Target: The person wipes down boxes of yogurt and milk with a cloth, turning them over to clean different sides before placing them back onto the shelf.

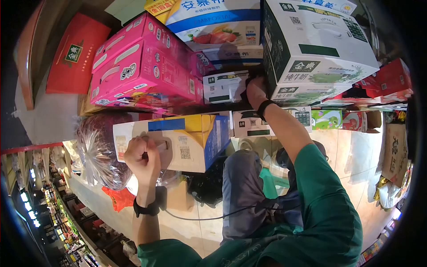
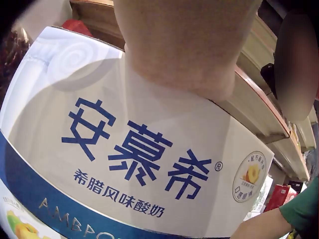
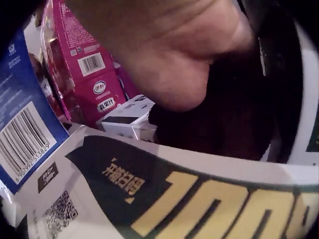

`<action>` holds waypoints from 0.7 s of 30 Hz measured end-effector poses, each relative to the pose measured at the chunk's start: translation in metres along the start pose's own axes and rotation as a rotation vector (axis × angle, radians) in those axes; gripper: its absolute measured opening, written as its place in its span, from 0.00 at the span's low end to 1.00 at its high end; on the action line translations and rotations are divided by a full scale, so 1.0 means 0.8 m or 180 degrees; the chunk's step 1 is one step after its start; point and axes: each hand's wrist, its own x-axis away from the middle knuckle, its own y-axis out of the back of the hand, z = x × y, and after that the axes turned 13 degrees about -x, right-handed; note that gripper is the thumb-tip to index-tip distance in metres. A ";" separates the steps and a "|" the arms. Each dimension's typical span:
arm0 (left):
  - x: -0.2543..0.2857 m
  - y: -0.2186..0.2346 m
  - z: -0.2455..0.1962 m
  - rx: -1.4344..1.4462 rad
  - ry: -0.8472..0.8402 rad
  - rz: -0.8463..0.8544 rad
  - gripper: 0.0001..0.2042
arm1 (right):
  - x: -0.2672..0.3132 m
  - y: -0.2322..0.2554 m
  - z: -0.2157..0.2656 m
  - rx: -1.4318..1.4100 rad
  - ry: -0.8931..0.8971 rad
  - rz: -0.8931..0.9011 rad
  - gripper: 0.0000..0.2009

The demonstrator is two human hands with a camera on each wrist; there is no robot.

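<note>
In the head view my left hand (image 1: 143, 156) has its fingers curled at the handle of a white, blue and yellow carton (image 1: 191, 131), held off the floor. The left wrist view shows that carton's printed face (image 2: 124, 194) below the hand (image 2: 184, 45). My right hand (image 1: 256, 92) reaches into a dark gap on the shelf, between a small white carton (image 1: 224, 86) and a stack of large white and green milk cartons (image 1: 329, 49). Up close in the right wrist view, the right hand (image 3: 174, 59) bends over the dark gap, its fingertips hidden, above a white carton (image 3: 94, 199).
Pink cartons (image 1: 155, 71) and a red box (image 1: 75, 53) stand at the left of the shelf, a blue and white carton (image 1: 222, 26) at the back. A bulging plastic bag (image 1: 100, 149) sits left of the held carton. More cartons (image 1: 327, 119) line the right; a cable crosses below.
</note>
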 end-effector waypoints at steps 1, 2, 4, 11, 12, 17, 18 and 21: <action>0.000 0.000 0.000 0.0015 -0.0004 -0.0008 0.15 | 0.008 0.030 -0.008 -0.0383 0.0073 0.0063 0.19; 0.001 -0.001 0.001 0.0031 -0.0008 -0.0012 0.15 | 0.010 0.046 -0.009 -0.0766 0.0145 0.0130 0.20; 0.001 -0.001 0.003 0.0025 -0.0014 -0.0021 0.15 | -0.004 0.052 0.002 -0.2682 -0.0244 0.0030 0.22; -0.002 0.002 0.000 -0.0208 0.0018 0.0034 0.13 | -0.037 0.074 0.092 -0.2262 0.0609 -0.0440 0.26; -0.001 0.001 0.001 -0.0211 -0.0032 0.0050 0.13 | -0.038 0.078 0.102 -0.2297 0.0764 -0.0397 0.26; 0.005 -0.001 0.010 -0.0135 0.0156 0.0099 0.13 | -0.020 0.100 0.109 -0.2576 0.1157 -0.0303 0.26; 0.004 -0.001 0.011 -0.0094 0.0163 0.0125 0.13 | -0.023 0.093 0.107 -0.2506 0.1007 -0.0300 0.26; 0.003 0.004 0.009 -0.0369 -0.0042 0.0143 0.14 | -0.025 0.077 0.094 -0.2300 0.0502 -0.0304 0.26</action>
